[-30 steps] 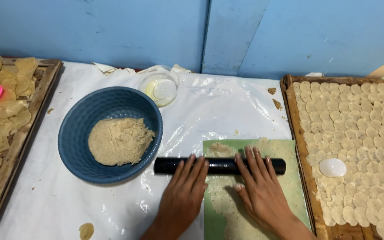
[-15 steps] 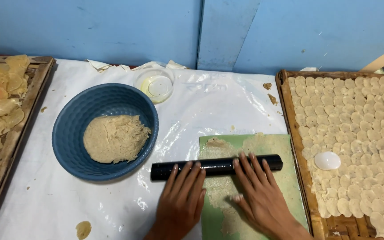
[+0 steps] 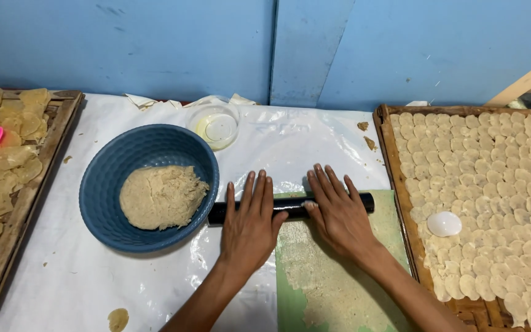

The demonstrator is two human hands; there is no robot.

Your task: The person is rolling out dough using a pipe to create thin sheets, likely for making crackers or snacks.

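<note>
Here, our tabletop (image 3: pixel 314 144) carries a green mat (image 3: pixel 394 224) w/ thin, soft, tearable dough (image 3: pixel 333 283). Black rolling pin (image 3: pixel 290 208), stiff & rolly, lies across it; left hand (image 3: pixel 250 224) & right hand (image 3: pixel 339 212) flat, fingers spread, pressing mid-pin.

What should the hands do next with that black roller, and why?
Probably draw the black cylindrical rolling pin back toward the body. Both flat hands, left hand and right hand, press it at the far edge of the green board, while the thin beige dough sheet lies on the near side.
</note>
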